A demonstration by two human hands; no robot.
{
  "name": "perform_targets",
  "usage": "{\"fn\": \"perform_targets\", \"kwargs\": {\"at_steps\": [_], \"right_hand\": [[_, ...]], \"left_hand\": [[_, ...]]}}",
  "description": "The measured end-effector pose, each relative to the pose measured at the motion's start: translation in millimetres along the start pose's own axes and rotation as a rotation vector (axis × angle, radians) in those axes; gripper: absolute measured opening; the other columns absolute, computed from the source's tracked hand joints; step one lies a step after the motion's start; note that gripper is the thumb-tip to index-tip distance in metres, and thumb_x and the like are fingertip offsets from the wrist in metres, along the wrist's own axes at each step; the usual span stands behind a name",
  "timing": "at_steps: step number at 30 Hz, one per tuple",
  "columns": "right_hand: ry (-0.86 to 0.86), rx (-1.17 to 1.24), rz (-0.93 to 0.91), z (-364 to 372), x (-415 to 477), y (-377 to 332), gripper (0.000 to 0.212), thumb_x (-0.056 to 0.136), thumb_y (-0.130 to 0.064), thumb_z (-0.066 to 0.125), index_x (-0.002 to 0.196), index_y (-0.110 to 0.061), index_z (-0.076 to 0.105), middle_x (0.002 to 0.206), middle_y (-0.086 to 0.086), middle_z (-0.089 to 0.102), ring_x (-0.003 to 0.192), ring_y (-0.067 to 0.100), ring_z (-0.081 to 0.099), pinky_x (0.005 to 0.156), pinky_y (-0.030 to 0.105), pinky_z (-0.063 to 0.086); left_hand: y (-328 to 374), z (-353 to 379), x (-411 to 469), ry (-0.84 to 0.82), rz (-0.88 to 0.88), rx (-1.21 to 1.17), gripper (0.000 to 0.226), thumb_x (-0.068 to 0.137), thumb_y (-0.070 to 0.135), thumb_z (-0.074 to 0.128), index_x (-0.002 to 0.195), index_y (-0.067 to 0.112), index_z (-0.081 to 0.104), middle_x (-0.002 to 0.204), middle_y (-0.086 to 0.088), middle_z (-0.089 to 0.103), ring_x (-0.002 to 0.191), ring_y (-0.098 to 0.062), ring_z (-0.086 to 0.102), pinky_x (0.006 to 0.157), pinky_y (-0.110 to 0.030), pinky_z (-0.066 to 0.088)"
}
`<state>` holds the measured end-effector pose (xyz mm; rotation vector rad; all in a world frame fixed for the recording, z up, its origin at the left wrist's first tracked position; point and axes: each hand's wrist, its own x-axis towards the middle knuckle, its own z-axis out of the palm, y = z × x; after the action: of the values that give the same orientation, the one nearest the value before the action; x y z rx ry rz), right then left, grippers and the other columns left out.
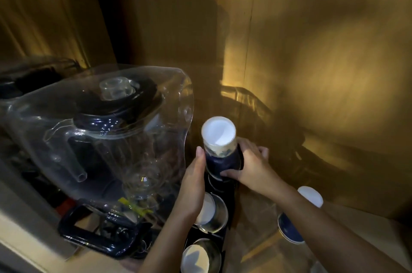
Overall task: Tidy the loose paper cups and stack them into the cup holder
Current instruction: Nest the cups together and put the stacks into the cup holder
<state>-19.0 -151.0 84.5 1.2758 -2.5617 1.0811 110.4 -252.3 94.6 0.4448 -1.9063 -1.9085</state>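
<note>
A stack of paper cups (219,138), upside down with a white base on top and a dark blue patterned side, stands in the far slot of a black cup holder (231,203). My left hand (192,185) presses against the stack's left side and my right hand (249,165) wraps its right side and lower rim. Two nearer slots of the holder hold upturned cups (210,212), (196,257). One more loose upturned cup (310,196) stands on the counter to the right, partly hidden behind my right forearm.
A clear blender jug with a black lid under a transparent cover (107,145) stands close on the left, on a dark blue base (89,232). Wooden walls (323,71) close in behind and to the right. The counter's light edge (26,243) runs at the lower left.
</note>
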Motion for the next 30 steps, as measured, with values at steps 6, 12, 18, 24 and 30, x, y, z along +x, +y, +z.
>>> {"fn": "perform_targets", "kwargs": {"at_steps": [6, 12, 18, 24, 30], "right_hand": [[-0.073, 0.063, 0.063, 3.1, -9.0, 1.9, 0.062, 0.074, -0.043, 0.069, 0.128, -0.028, 0.040, 0.131, -0.005, 0.048, 0.093, -0.002, 0.013, 0.083, 0.030, 0.023], [-0.097, 0.002, 0.121, 3.8, -3.5, 1.6, 0.054, 0.076, -0.046, 0.066, 0.121, -0.023, 0.048, 0.121, -0.003, 0.057, 0.108, 0.018, 0.046, 0.086, 0.032, 0.024], [-0.189, -0.012, 0.176, -3.0, -2.3, -4.7, 0.051, 0.082, -0.040, 0.061, 0.125, -0.021, 0.042, 0.128, 0.002, 0.052, 0.118, 0.022, 0.046, 0.100, 0.043, 0.024], [-0.313, 0.015, 0.178, -37.9, -20.2, 2.5, 0.049, 0.081, -0.038, 0.064, 0.122, -0.018, 0.047, 0.123, 0.006, 0.055, 0.106, 0.021, 0.053, 0.086, 0.038, 0.045], [-0.158, 0.066, 0.317, -83.7, -60.0, 39.0, 0.044, 0.079, -0.040, 0.065, 0.118, -0.024, 0.052, 0.109, -0.001, 0.062, 0.096, 0.013, 0.057, 0.076, 0.029, 0.045]], "left_hand": [[-3.2, 2.6, 0.2, 0.094, 0.051, 0.144, 0.039, 0.074, 0.076, 0.030, 0.103, 0.061, 0.051, 0.115, 0.033, 0.057, 0.107, 0.019, 0.048, 0.083, -0.005, 0.037], [-12.4, 10.0, 3.3, 0.097, 0.083, 0.652, 0.070, 0.082, 0.071, 0.023, 0.134, 0.031, 0.048, 0.152, 0.004, 0.036, 0.139, -0.010, 0.030, 0.112, -0.042, 0.031], [-6.4, 15.4, 2.8, 0.091, 0.071, 0.843, 0.085, 0.075, 0.078, 0.013, 0.140, 0.030, 0.038, 0.156, 0.003, 0.027, 0.139, -0.019, 0.031, 0.108, -0.047, 0.034], [13.7, 15.6, 3.5, 0.135, 0.027, 0.977, 0.064, 0.084, 0.063, 0.042, 0.122, 0.012, 0.055, 0.126, -0.012, 0.058, 0.111, -0.030, 0.054, 0.091, -0.047, 0.047], [23.0, 76.0, -18.6, 0.161, 0.324, 0.757, 0.058, 0.081, 0.040, 0.063, 0.131, 0.017, 0.046, 0.123, -0.007, 0.058, 0.116, -0.026, 0.053, 0.093, -0.044, 0.047]]}}
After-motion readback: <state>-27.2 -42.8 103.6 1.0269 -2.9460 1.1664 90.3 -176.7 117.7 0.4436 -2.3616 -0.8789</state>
